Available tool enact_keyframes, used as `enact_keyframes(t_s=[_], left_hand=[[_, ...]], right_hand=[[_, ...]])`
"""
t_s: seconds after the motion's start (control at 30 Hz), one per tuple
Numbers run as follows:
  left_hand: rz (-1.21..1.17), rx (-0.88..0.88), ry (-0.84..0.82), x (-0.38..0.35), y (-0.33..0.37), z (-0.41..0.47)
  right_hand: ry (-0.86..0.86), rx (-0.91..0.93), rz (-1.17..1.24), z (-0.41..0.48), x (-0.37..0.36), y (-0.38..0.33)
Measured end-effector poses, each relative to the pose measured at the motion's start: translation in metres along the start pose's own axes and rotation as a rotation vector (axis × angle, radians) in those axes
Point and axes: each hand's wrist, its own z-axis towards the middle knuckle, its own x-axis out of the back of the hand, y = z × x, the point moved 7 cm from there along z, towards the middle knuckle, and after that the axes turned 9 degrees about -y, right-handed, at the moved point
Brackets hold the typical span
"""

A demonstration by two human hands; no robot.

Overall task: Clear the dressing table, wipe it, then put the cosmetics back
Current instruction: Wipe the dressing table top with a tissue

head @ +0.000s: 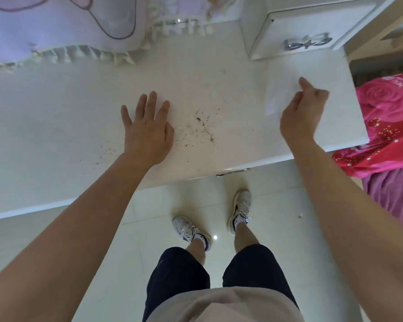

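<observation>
Beige shirt (223, 305) cloth and dark shorts (177, 275) fill the bottom of the frame, above two white laced sneakers (191, 231) on glossy pale floor tiles (289, 228). Across the middle runs the smooth white table (56, 112), speckled with brown crumbs (203, 126) at centre. The left grip (147, 129) lies flat on it, fingers straight and apart. Centre right, the right grip (300, 112) pinches one thin white tissue (277, 96) that lies on the table. One curly silver drawer handle (307, 43) sits upper right, and rose-print pink bedding (386, 112) is at the right edge.
</observation>
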Motion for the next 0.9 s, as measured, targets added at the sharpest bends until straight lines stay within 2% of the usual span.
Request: enact_keyframes(t_s=[0.07,0.13,0.2,0.23,0.3,0.4,0.5,0.57,0.63,0.7,0.8,0.83,0.9], left_hand=[[-0.014,-0.009,-0.008,0.000,0.004,0.007],[-0.046,0.005,-0.030,-0.003,0.003,0.010],[-0.066,0.014,-0.054,-0.006,0.002,0.011],[-0.069,0.012,-0.059,-0.006,0.002,0.011],[-0.089,0.013,-0.054,-0.005,0.005,0.011],[-0.111,0.026,-0.039,-0.003,0.006,0.011],[-0.123,0.036,-0.035,-0.001,0.005,0.012],[-0.140,0.041,-0.034,0.001,0.004,0.013],[-0.151,0.042,-0.031,0.003,0.005,0.014],[-0.154,0.054,-0.032,0.003,0.005,0.016],[-0.165,0.073,-0.018,0.002,0.006,0.017],[-0.171,0.080,-0.011,0.002,0.006,0.018],[-0.178,0.093,-0.003,0.001,0.007,0.019]], right_hand=[[0.011,-0.135,-0.074,0.011,0.011,0.026],[-0.063,-0.283,-0.175,0.017,0.004,0.043],[-0.153,-0.337,-0.307,0.016,-0.018,0.037],[-0.183,-0.301,-0.369,0.013,-0.031,0.023],[-0.231,-0.102,-0.439,0.001,-0.065,-0.022],[-0.381,0.188,-0.402,-0.027,-0.111,-0.092],[-0.486,0.387,-0.136,-0.040,-0.128,-0.127],[-0.351,0.449,0.052,-0.025,-0.105,-0.126],[-0.130,0.381,0.128,0.001,-0.071,-0.100],[0.004,0.182,0.057,0.026,-0.041,-0.057],[-0.073,-0.146,-0.275,0.050,-0.033,-0.001],[-0.108,-0.160,-0.371,0.052,-0.038,0.000],[-0.168,-0.017,-0.435,0.050,-0.059,-0.029]])
